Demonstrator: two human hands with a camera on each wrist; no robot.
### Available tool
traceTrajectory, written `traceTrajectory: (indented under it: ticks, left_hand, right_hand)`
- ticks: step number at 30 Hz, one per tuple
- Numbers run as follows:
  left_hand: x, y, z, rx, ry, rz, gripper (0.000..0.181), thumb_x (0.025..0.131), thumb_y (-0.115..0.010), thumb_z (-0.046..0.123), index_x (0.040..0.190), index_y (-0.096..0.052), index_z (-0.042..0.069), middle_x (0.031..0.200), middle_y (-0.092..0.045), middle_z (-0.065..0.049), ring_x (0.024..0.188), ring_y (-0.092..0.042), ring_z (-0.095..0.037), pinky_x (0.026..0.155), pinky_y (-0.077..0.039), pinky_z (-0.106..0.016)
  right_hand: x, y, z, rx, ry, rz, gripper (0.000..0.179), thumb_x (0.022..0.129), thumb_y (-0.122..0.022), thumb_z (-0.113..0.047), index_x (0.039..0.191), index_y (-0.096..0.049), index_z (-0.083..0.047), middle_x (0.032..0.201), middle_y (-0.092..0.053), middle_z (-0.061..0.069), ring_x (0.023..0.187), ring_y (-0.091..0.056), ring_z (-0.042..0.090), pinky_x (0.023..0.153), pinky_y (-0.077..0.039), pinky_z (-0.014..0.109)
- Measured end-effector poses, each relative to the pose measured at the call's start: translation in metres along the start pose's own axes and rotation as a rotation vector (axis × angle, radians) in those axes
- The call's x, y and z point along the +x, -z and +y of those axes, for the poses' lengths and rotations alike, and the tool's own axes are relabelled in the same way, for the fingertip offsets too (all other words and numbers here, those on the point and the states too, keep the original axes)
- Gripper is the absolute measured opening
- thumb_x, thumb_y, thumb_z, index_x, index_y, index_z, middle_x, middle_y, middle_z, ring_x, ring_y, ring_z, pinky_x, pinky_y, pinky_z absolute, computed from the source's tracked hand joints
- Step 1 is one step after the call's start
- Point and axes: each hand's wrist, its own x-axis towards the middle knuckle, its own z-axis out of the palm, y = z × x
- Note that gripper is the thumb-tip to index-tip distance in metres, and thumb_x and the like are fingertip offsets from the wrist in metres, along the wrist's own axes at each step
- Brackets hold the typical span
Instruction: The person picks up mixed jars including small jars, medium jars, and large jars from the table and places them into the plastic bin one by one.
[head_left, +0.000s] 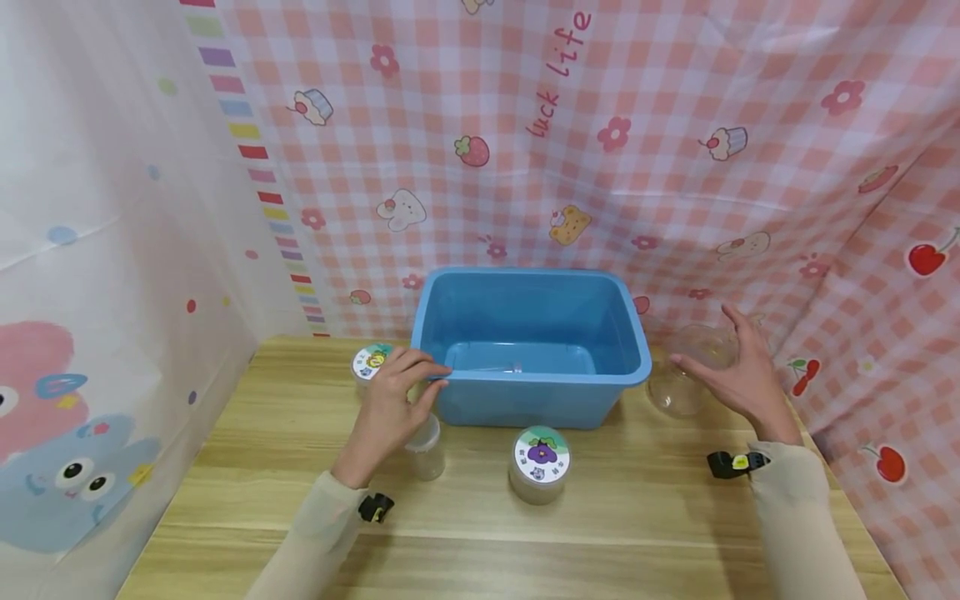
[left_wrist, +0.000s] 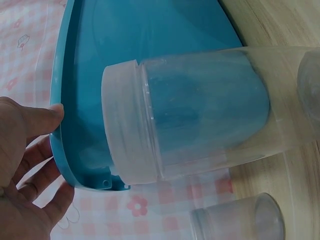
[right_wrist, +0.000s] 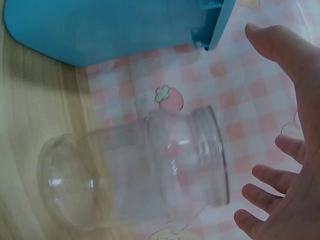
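Observation:
A blue plastic bin (head_left: 528, 404) stands upright on the table against the cloth backdrop. My left hand (head_left: 393, 400) pinches its rim at the front left corner, thumb on one side and fingers on the other in the left wrist view. Just below that hand stands a clear jar with a whitish lid (left_wrist: 127, 125). My right hand (head_left: 746, 379), fingers spread and holding nothing, hovers beside a clear empty jar (right_wrist: 130, 175) at the bin's right. That jar's open mouth faces the fingertips in the right wrist view. A thin clear piece (head_left: 491, 369) shows inside the bin near its front wall.
A jar with a purple flower label on its lid (head_left: 540, 454) stands in front of the bin. Another labelled jar (head_left: 369, 362) is behind my left hand, partly hidden. Cloth walls (head_left: 525, 167) close in the wooden table (head_left: 600, 533) at the back and sides.

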Motion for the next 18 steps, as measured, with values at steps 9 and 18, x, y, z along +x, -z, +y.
traceTrajectory:
  ticks: [9, 18]
  left_hand:
    - [-0.002, -0.001, 0.001, 0.009, -0.005, 0.002, 0.015, 0.083, -0.085, 0.006, 0.097, -0.079, 0.008, 0.096, -0.072, -0.001, 0.095, -0.060, -0.018, 0.080, -0.054, -0.032]
    - [0.000, 0.000, 0.002, 0.000, -0.006, 0.013, 0.015, 0.083, -0.084, 0.006, 0.097, -0.080, 0.009, 0.096, -0.072, -0.001, 0.096, -0.060, -0.018, 0.081, -0.054, -0.031]
  right_hand:
    - [0.001, -0.001, 0.027, 0.070, -0.097, -0.112, 0.117, 0.086, -0.078, -0.055, 0.166, 0.003, -0.029, 0.172, -0.005, 0.022, 0.153, -0.015, 0.054, 0.108, -0.025, 0.080]
    - [0.005, -0.012, 0.054, 0.167, -0.094, -0.136, 0.117, 0.090, -0.078, -0.046, 0.165, 0.009, -0.027, 0.170, -0.006, 0.026, 0.151, -0.017, 0.054, 0.109, -0.031, 0.073]
